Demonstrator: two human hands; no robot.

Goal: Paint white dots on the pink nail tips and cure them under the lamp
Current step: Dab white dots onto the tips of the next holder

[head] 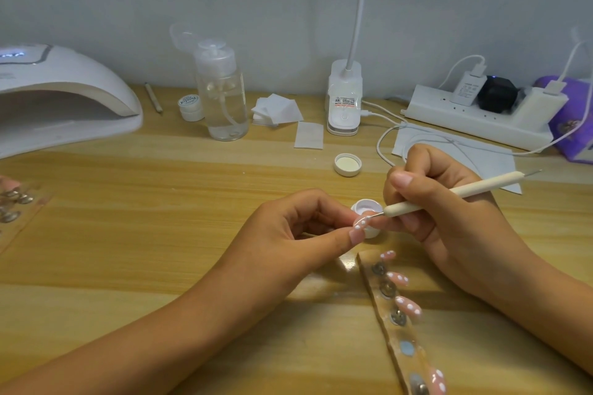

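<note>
My left hand [288, 234] pinches a pink nail tip [456, 225] that bears a few white dots. My right hand [449, 212] grips a white dotting tool [455, 193] like a pen, and its metal point touches the tip's upper end. Just behind the tip stands a small open pot of white gel [365, 206]. Below the hands lies a holder strip [396, 324] with several pink dotted nail tips [408, 305] on it. The white curing lamp [64, 96] stands at the far left with its display lit.
The pot's lid [347, 164] lies upturned behind the hands. Further back stand a clear pump bottle [222, 96], a small jar [191, 107], wipes [277, 111], a desk lamp base [344, 106] and a power strip [481, 117] with cables. Another strip [14, 202] lies at the left edge.
</note>
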